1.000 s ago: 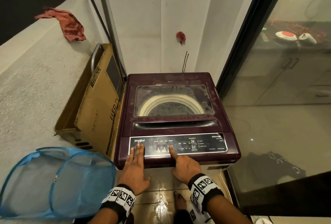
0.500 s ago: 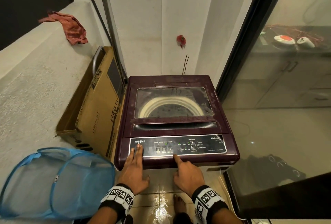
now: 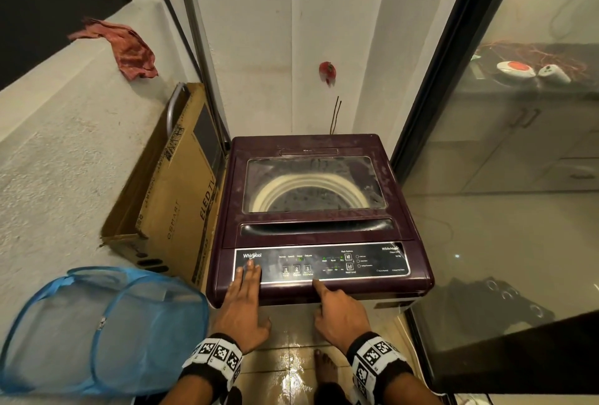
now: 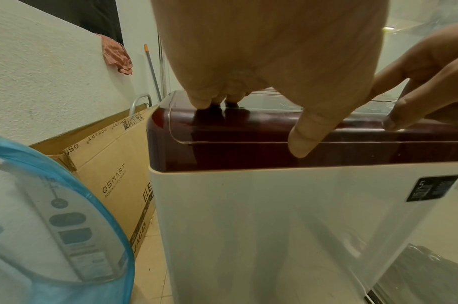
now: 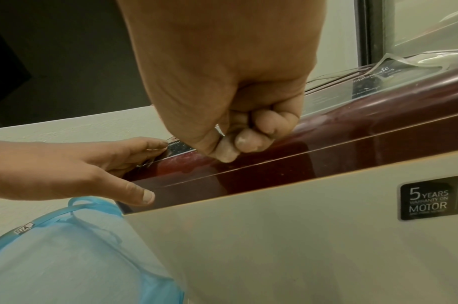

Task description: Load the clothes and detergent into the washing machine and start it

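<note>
The maroon top-loading washing machine (image 3: 308,144) stands in front of me with its glass lid (image 3: 311,184) down. Green lights glow on its control panel (image 3: 372,262). Through the lid the drum looks dark and blurred. My left hand (image 3: 248,278) lies flat on the panel's left end by the logo, its fingers (image 4: 204,102) straight. My right hand (image 3: 337,310) has its index fingertip (image 3: 316,283) at the panel's front edge, below the numbered buttons. Its other fingers (image 5: 261,133) are curled and hold nothing.
A blue mesh hamper (image 3: 97,330) lies on its side at the lower left. A flat cardboard box (image 3: 175,203) leans between the machine and the low wall, where a red cloth (image 3: 129,51) hangs. A glass door (image 3: 486,178) is right; the tile floor (image 3: 291,372) is wet.
My right index finger has drawn back from the panel's buttons to its front edge. The left hand has stayed in place on the panel.
</note>
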Demonstrator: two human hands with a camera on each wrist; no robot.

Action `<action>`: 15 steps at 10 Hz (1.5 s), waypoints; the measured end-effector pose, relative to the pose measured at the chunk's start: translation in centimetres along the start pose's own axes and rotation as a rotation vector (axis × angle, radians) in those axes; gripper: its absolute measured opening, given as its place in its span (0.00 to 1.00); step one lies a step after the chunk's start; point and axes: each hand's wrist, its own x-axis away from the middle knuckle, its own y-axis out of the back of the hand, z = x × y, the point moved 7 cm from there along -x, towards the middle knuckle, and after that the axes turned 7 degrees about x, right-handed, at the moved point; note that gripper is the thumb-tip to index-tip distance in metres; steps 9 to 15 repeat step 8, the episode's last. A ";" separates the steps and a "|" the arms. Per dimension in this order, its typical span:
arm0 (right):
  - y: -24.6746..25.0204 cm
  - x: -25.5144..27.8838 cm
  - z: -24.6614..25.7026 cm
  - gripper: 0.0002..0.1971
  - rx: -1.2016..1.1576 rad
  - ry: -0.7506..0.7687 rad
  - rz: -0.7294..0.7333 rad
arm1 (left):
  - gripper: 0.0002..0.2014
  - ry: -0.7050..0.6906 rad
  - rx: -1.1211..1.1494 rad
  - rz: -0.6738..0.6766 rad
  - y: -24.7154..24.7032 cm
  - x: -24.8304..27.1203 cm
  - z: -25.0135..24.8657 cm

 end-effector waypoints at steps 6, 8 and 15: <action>0.5 -1.7 -1.4 0.29 -0.009 0.060 0.033 | 0.44 0.000 -0.046 -0.090 3.1 -0.6 -1.7; 3.9 -5.0 -3.3 0.17 -0.034 0.007 -0.035 | 0.38 -0.004 -0.146 -0.202 7.9 -4.2 -3.5; 3.9 -5.0 -3.3 0.17 -0.034 0.007 -0.035 | 0.38 -0.004 -0.146 -0.202 7.9 -4.2 -3.5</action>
